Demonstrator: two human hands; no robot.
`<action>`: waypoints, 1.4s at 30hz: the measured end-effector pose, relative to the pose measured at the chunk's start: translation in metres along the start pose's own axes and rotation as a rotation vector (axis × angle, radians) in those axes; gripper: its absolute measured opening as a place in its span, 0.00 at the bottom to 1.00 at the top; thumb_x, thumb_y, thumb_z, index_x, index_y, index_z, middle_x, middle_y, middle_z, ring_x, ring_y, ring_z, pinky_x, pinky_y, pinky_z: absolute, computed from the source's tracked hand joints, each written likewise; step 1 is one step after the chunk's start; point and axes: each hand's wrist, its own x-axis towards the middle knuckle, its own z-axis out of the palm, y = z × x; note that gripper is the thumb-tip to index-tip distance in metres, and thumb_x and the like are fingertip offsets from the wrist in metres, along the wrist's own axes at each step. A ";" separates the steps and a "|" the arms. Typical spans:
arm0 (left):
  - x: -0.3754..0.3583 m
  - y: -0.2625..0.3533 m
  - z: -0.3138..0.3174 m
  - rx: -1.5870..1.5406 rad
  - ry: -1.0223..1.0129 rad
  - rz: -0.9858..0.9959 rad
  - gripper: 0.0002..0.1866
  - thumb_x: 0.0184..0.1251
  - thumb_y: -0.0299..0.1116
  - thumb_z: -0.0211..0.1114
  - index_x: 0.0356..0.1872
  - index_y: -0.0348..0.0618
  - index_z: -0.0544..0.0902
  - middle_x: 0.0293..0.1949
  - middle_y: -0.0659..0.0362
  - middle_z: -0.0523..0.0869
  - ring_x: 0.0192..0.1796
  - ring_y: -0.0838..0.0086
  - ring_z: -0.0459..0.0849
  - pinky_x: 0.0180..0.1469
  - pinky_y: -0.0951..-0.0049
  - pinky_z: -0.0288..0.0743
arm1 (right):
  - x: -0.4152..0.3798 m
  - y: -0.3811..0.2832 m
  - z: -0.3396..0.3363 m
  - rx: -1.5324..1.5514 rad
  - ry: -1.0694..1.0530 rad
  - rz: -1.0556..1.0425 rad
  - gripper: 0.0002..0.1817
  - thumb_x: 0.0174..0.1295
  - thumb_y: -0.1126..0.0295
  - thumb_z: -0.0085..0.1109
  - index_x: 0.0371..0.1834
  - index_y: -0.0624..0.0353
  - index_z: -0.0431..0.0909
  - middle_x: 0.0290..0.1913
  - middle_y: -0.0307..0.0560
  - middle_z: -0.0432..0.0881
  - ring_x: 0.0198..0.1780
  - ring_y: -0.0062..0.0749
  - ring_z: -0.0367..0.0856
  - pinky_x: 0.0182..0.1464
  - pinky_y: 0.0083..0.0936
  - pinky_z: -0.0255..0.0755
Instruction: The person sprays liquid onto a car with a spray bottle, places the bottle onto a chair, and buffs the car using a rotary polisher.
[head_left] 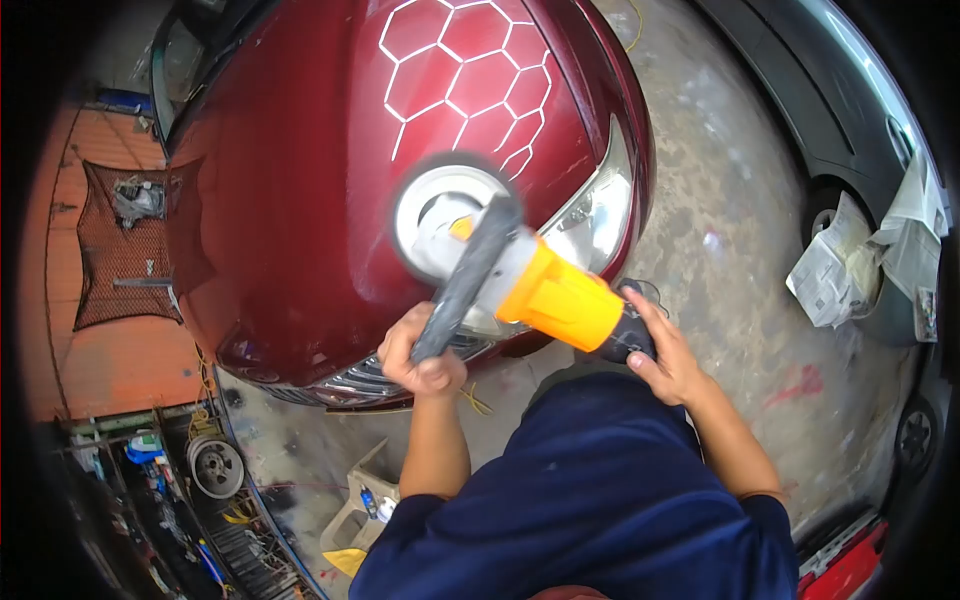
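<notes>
Far left: orange wall (110,360) w/ dark net panel (125,250) hung on it; below, a cluttered shelf area w/ a bare wheel rim (216,466) on the ground. Center-left: dark red car hood (300,200), glossy, white hexagon light reflections near the top.

Left hand (420,352) is over the front edge of the hood, fingers wrapped tight round the grey side handle (468,272) of the polisher (520,285). Polisher sits on the hood near the headlight (598,215); round pad (447,215) is blurred, flat against the paint. Yellow body angles down-right toward the person.

Right hand (665,352) grips the black rear handle (628,335), fingers curled round it, thumb on top. Blue sleeves below.

Right: stained concrete floor (730,230), then a dark car (840,110) w/ newspaper masking (870,260) taped on its side. Bottom right, a red part, can't tell what.
</notes>
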 end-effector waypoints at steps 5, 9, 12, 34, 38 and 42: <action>0.060 0.008 0.099 0.011 -0.363 0.133 0.40 0.68 0.71 0.73 0.27 0.34 0.78 0.23 0.58 0.77 0.25 0.75 0.76 0.28 0.72 0.70 | -0.021 0.022 0.005 0.178 0.307 0.166 0.58 0.65 0.50 0.78 0.90 0.65 0.54 0.80 0.68 0.72 0.81 0.55 0.73 0.82 0.43 0.63; 0.061 0.013 0.145 0.049 -0.524 0.245 0.30 0.61 0.57 0.81 0.24 0.40 0.77 0.20 0.57 0.74 0.19 0.65 0.77 0.25 0.67 0.72 | -0.049 0.052 0.035 0.328 0.420 0.281 0.62 0.66 0.51 0.80 0.91 0.66 0.45 0.81 0.63 0.67 0.81 0.50 0.69 0.83 0.44 0.62; 0.044 0.014 0.132 0.011 -0.546 0.287 0.30 0.61 0.57 0.81 0.23 0.42 0.75 0.19 0.57 0.74 0.19 0.63 0.77 0.24 0.66 0.72 | -0.061 0.060 0.068 0.405 0.424 0.287 0.63 0.68 0.50 0.79 0.91 0.67 0.42 0.81 0.62 0.66 0.82 0.48 0.68 0.83 0.44 0.60; -0.110 -0.001 -0.134 -0.006 0.185 0.021 0.43 0.68 0.78 0.68 0.24 0.41 0.70 0.20 0.59 0.74 0.23 0.71 0.70 0.31 0.66 0.67 | -0.035 0.029 0.155 0.018 -0.246 0.056 0.65 0.58 0.55 0.88 0.91 0.54 0.48 0.72 0.72 0.80 0.72 0.68 0.82 0.73 0.49 0.78; -0.117 -0.009 -0.141 -0.046 0.271 0.017 0.42 0.69 0.78 0.65 0.25 0.42 0.69 0.21 0.58 0.74 0.25 0.69 0.70 0.34 0.64 0.69 | -0.026 0.014 0.150 -0.032 -0.293 0.043 0.64 0.59 0.55 0.86 0.91 0.54 0.49 0.71 0.72 0.81 0.70 0.70 0.83 0.72 0.51 0.78; -0.121 -0.012 -0.143 -0.052 0.311 0.008 0.42 0.71 0.78 0.63 0.26 0.42 0.68 0.22 0.58 0.75 0.25 0.69 0.71 0.35 0.63 0.70 | -0.020 -0.004 0.139 -0.074 -0.316 0.048 0.63 0.59 0.55 0.86 0.91 0.56 0.50 0.72 0.72 0.80 0.70 0.70 0.83 0.71 0.51 0.79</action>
